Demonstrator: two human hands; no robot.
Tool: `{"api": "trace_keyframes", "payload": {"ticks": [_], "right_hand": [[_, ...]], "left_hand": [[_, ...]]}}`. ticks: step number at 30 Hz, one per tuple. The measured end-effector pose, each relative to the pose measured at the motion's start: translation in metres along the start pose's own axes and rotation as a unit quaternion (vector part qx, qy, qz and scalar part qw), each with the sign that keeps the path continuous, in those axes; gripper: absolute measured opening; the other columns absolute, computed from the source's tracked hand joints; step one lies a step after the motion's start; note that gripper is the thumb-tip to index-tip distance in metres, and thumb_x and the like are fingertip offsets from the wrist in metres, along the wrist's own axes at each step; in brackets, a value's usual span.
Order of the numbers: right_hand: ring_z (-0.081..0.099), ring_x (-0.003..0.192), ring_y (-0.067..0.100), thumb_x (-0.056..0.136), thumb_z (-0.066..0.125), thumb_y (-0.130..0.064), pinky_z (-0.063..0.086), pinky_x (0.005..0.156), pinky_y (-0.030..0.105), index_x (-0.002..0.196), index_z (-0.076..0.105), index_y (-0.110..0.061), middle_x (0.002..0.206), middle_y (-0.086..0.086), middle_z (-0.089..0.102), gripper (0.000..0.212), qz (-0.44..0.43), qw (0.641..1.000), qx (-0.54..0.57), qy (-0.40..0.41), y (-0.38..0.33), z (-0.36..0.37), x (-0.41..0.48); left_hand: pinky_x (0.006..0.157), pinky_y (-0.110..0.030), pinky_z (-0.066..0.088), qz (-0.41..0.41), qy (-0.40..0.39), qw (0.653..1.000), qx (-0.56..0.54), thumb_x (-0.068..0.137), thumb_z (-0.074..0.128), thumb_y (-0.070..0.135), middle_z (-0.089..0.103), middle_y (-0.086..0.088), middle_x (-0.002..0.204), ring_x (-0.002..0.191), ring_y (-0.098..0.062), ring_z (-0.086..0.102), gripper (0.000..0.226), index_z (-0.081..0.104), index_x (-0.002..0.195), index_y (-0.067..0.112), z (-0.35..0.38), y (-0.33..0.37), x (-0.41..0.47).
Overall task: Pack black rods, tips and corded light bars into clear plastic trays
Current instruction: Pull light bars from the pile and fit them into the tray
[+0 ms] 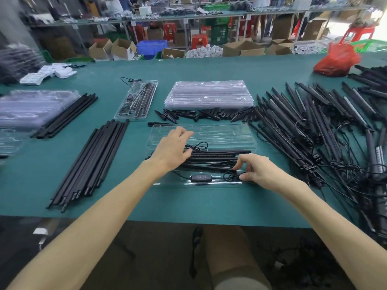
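Left hand [173,148] lies flat, fingers loose, on the light bars [215,158] in the clear tray [219,132] mid-desk [146,197]; right hand [258,170] pinches the coiled cord [229,176] at the tray's near edge; rods [90,162] lie left.

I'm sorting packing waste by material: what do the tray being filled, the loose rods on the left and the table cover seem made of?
Tray: thin clear glossy plastic; see-through, moulded channels, glare.
Black rods: rigid, straight, dull sheen; plastic or coated metal, cannot tell.
Table cover: matte green mat, perhaps rubber or felt; no reflections.
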State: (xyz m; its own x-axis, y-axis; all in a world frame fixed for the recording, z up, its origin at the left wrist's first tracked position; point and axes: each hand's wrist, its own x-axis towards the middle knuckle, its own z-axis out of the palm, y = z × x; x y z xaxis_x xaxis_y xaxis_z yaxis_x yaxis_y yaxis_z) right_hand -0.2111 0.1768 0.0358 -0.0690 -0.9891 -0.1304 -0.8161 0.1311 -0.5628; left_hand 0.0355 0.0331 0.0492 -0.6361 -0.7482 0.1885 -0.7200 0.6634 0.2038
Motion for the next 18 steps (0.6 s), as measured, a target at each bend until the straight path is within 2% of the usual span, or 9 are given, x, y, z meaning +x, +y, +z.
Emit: {"api": "trace_keyframes", "payload": {"ticks": [2,5,8,11,15,18], "right_hand": [[0.054,0.071,0.013,0.088,0.075,-0.012,0.041,0.069,0.022,0.100,0.066,-0.024,0.078,0.001,0.060,0.019,0.002,1.000,0.003,-0.001,0.000,0.000,0.000],[0.055,0.074,0.016,0.088,0.074,-0.012,0.044,0.073,0.028,0.100,0.066,-0.024,0.079,0.001,0.059,0.019,0.004,1.000,0.003,-0.003,0.000,0.000,0.000],[0.054,0.073,0.017,0.088,0.074,-0.012,0.045,0.073,0.032,0.098,0.065,-0.025,0.079,0.006,0.062,0.019,0.004,1.000,0.006,-0.002,0.001,0.000,0.000],[0.053,0.073,0.017,0.088,0.075,-0.011,0.041,0.064,0.028,0.094,0.063,-0.028,0.078,0.001,0.059,0.021,0.001,1.000,0.010,-0.001,0.002,0.000,0.001],[0.057,0.074,0.018,0.087,0.075,-0.013,0.046,0.070,0.031,0.090,0.062,-0.031,0.078,-0.001,0.060,0.023,0.002,1.000,-0.004,-0.001,0.001,0.000,0.002],[0.057,0.074,0.017,0.088,0.074,-0.013,0.046,0.069,0.031,0.090,0.062,-0.031,0.079,0.000,0.061,0.022,0.004,1.000,-0.004,-0.003,0.001,0.001,0.002]], "left_hand": [[0.108,-0.045,0.039,0.025,-0.046,0.998,0.038,0.100,0.059,0.032,0.046,-0.002,0.145,0.133,-0.023,0.043,0.052,0.044,0.150,0.023,0.006,0.008,0.011],[0.105,-0.042,0.038,0.015,-0.046,0.996,0.075,0.098,0.062,0.036,0.057,-0.003,0.137,0.128,-0.024,0.049,0.046,0.055,0.141,0.020,0.015,0.011,0.022],[0.098,-0.037,0.036,0.019,0.008,0.996,0.088,0.095,0.066,0.035,0.066,-0.001,0.118,0.115,-0.023,0.055,0.028,0.068,0.118,0.018,0.014,0.007,0.021],[0.095,-0.035,0.038,0.011,0.048,0.997,0.062,0.096,0.065,0.031,0.064,-0.001,0.109,0.108,-0.021,0.056,0.017,0.066,0.104,0.016,0.010,-0.003,0.012],[0.090,-0.039,0.045,-0.080,0.142,0.987,-0.010,0.096,0.065,0.025,0.061,-0.005,0.104,0.099,-0.023,0.056,0.016,0.063,0.099,0.010,-0.008,-0.028,-0.003],[0.085,-0.043,0.048,-0.150,0.201,0.968,-0.019,0.096,0.064,0.020,0.056,-0.009,0.103,0.093,-0.027,0.055,0.015,0.058,0.096,0.007,-0.023,-0.055,-0.016]]}}
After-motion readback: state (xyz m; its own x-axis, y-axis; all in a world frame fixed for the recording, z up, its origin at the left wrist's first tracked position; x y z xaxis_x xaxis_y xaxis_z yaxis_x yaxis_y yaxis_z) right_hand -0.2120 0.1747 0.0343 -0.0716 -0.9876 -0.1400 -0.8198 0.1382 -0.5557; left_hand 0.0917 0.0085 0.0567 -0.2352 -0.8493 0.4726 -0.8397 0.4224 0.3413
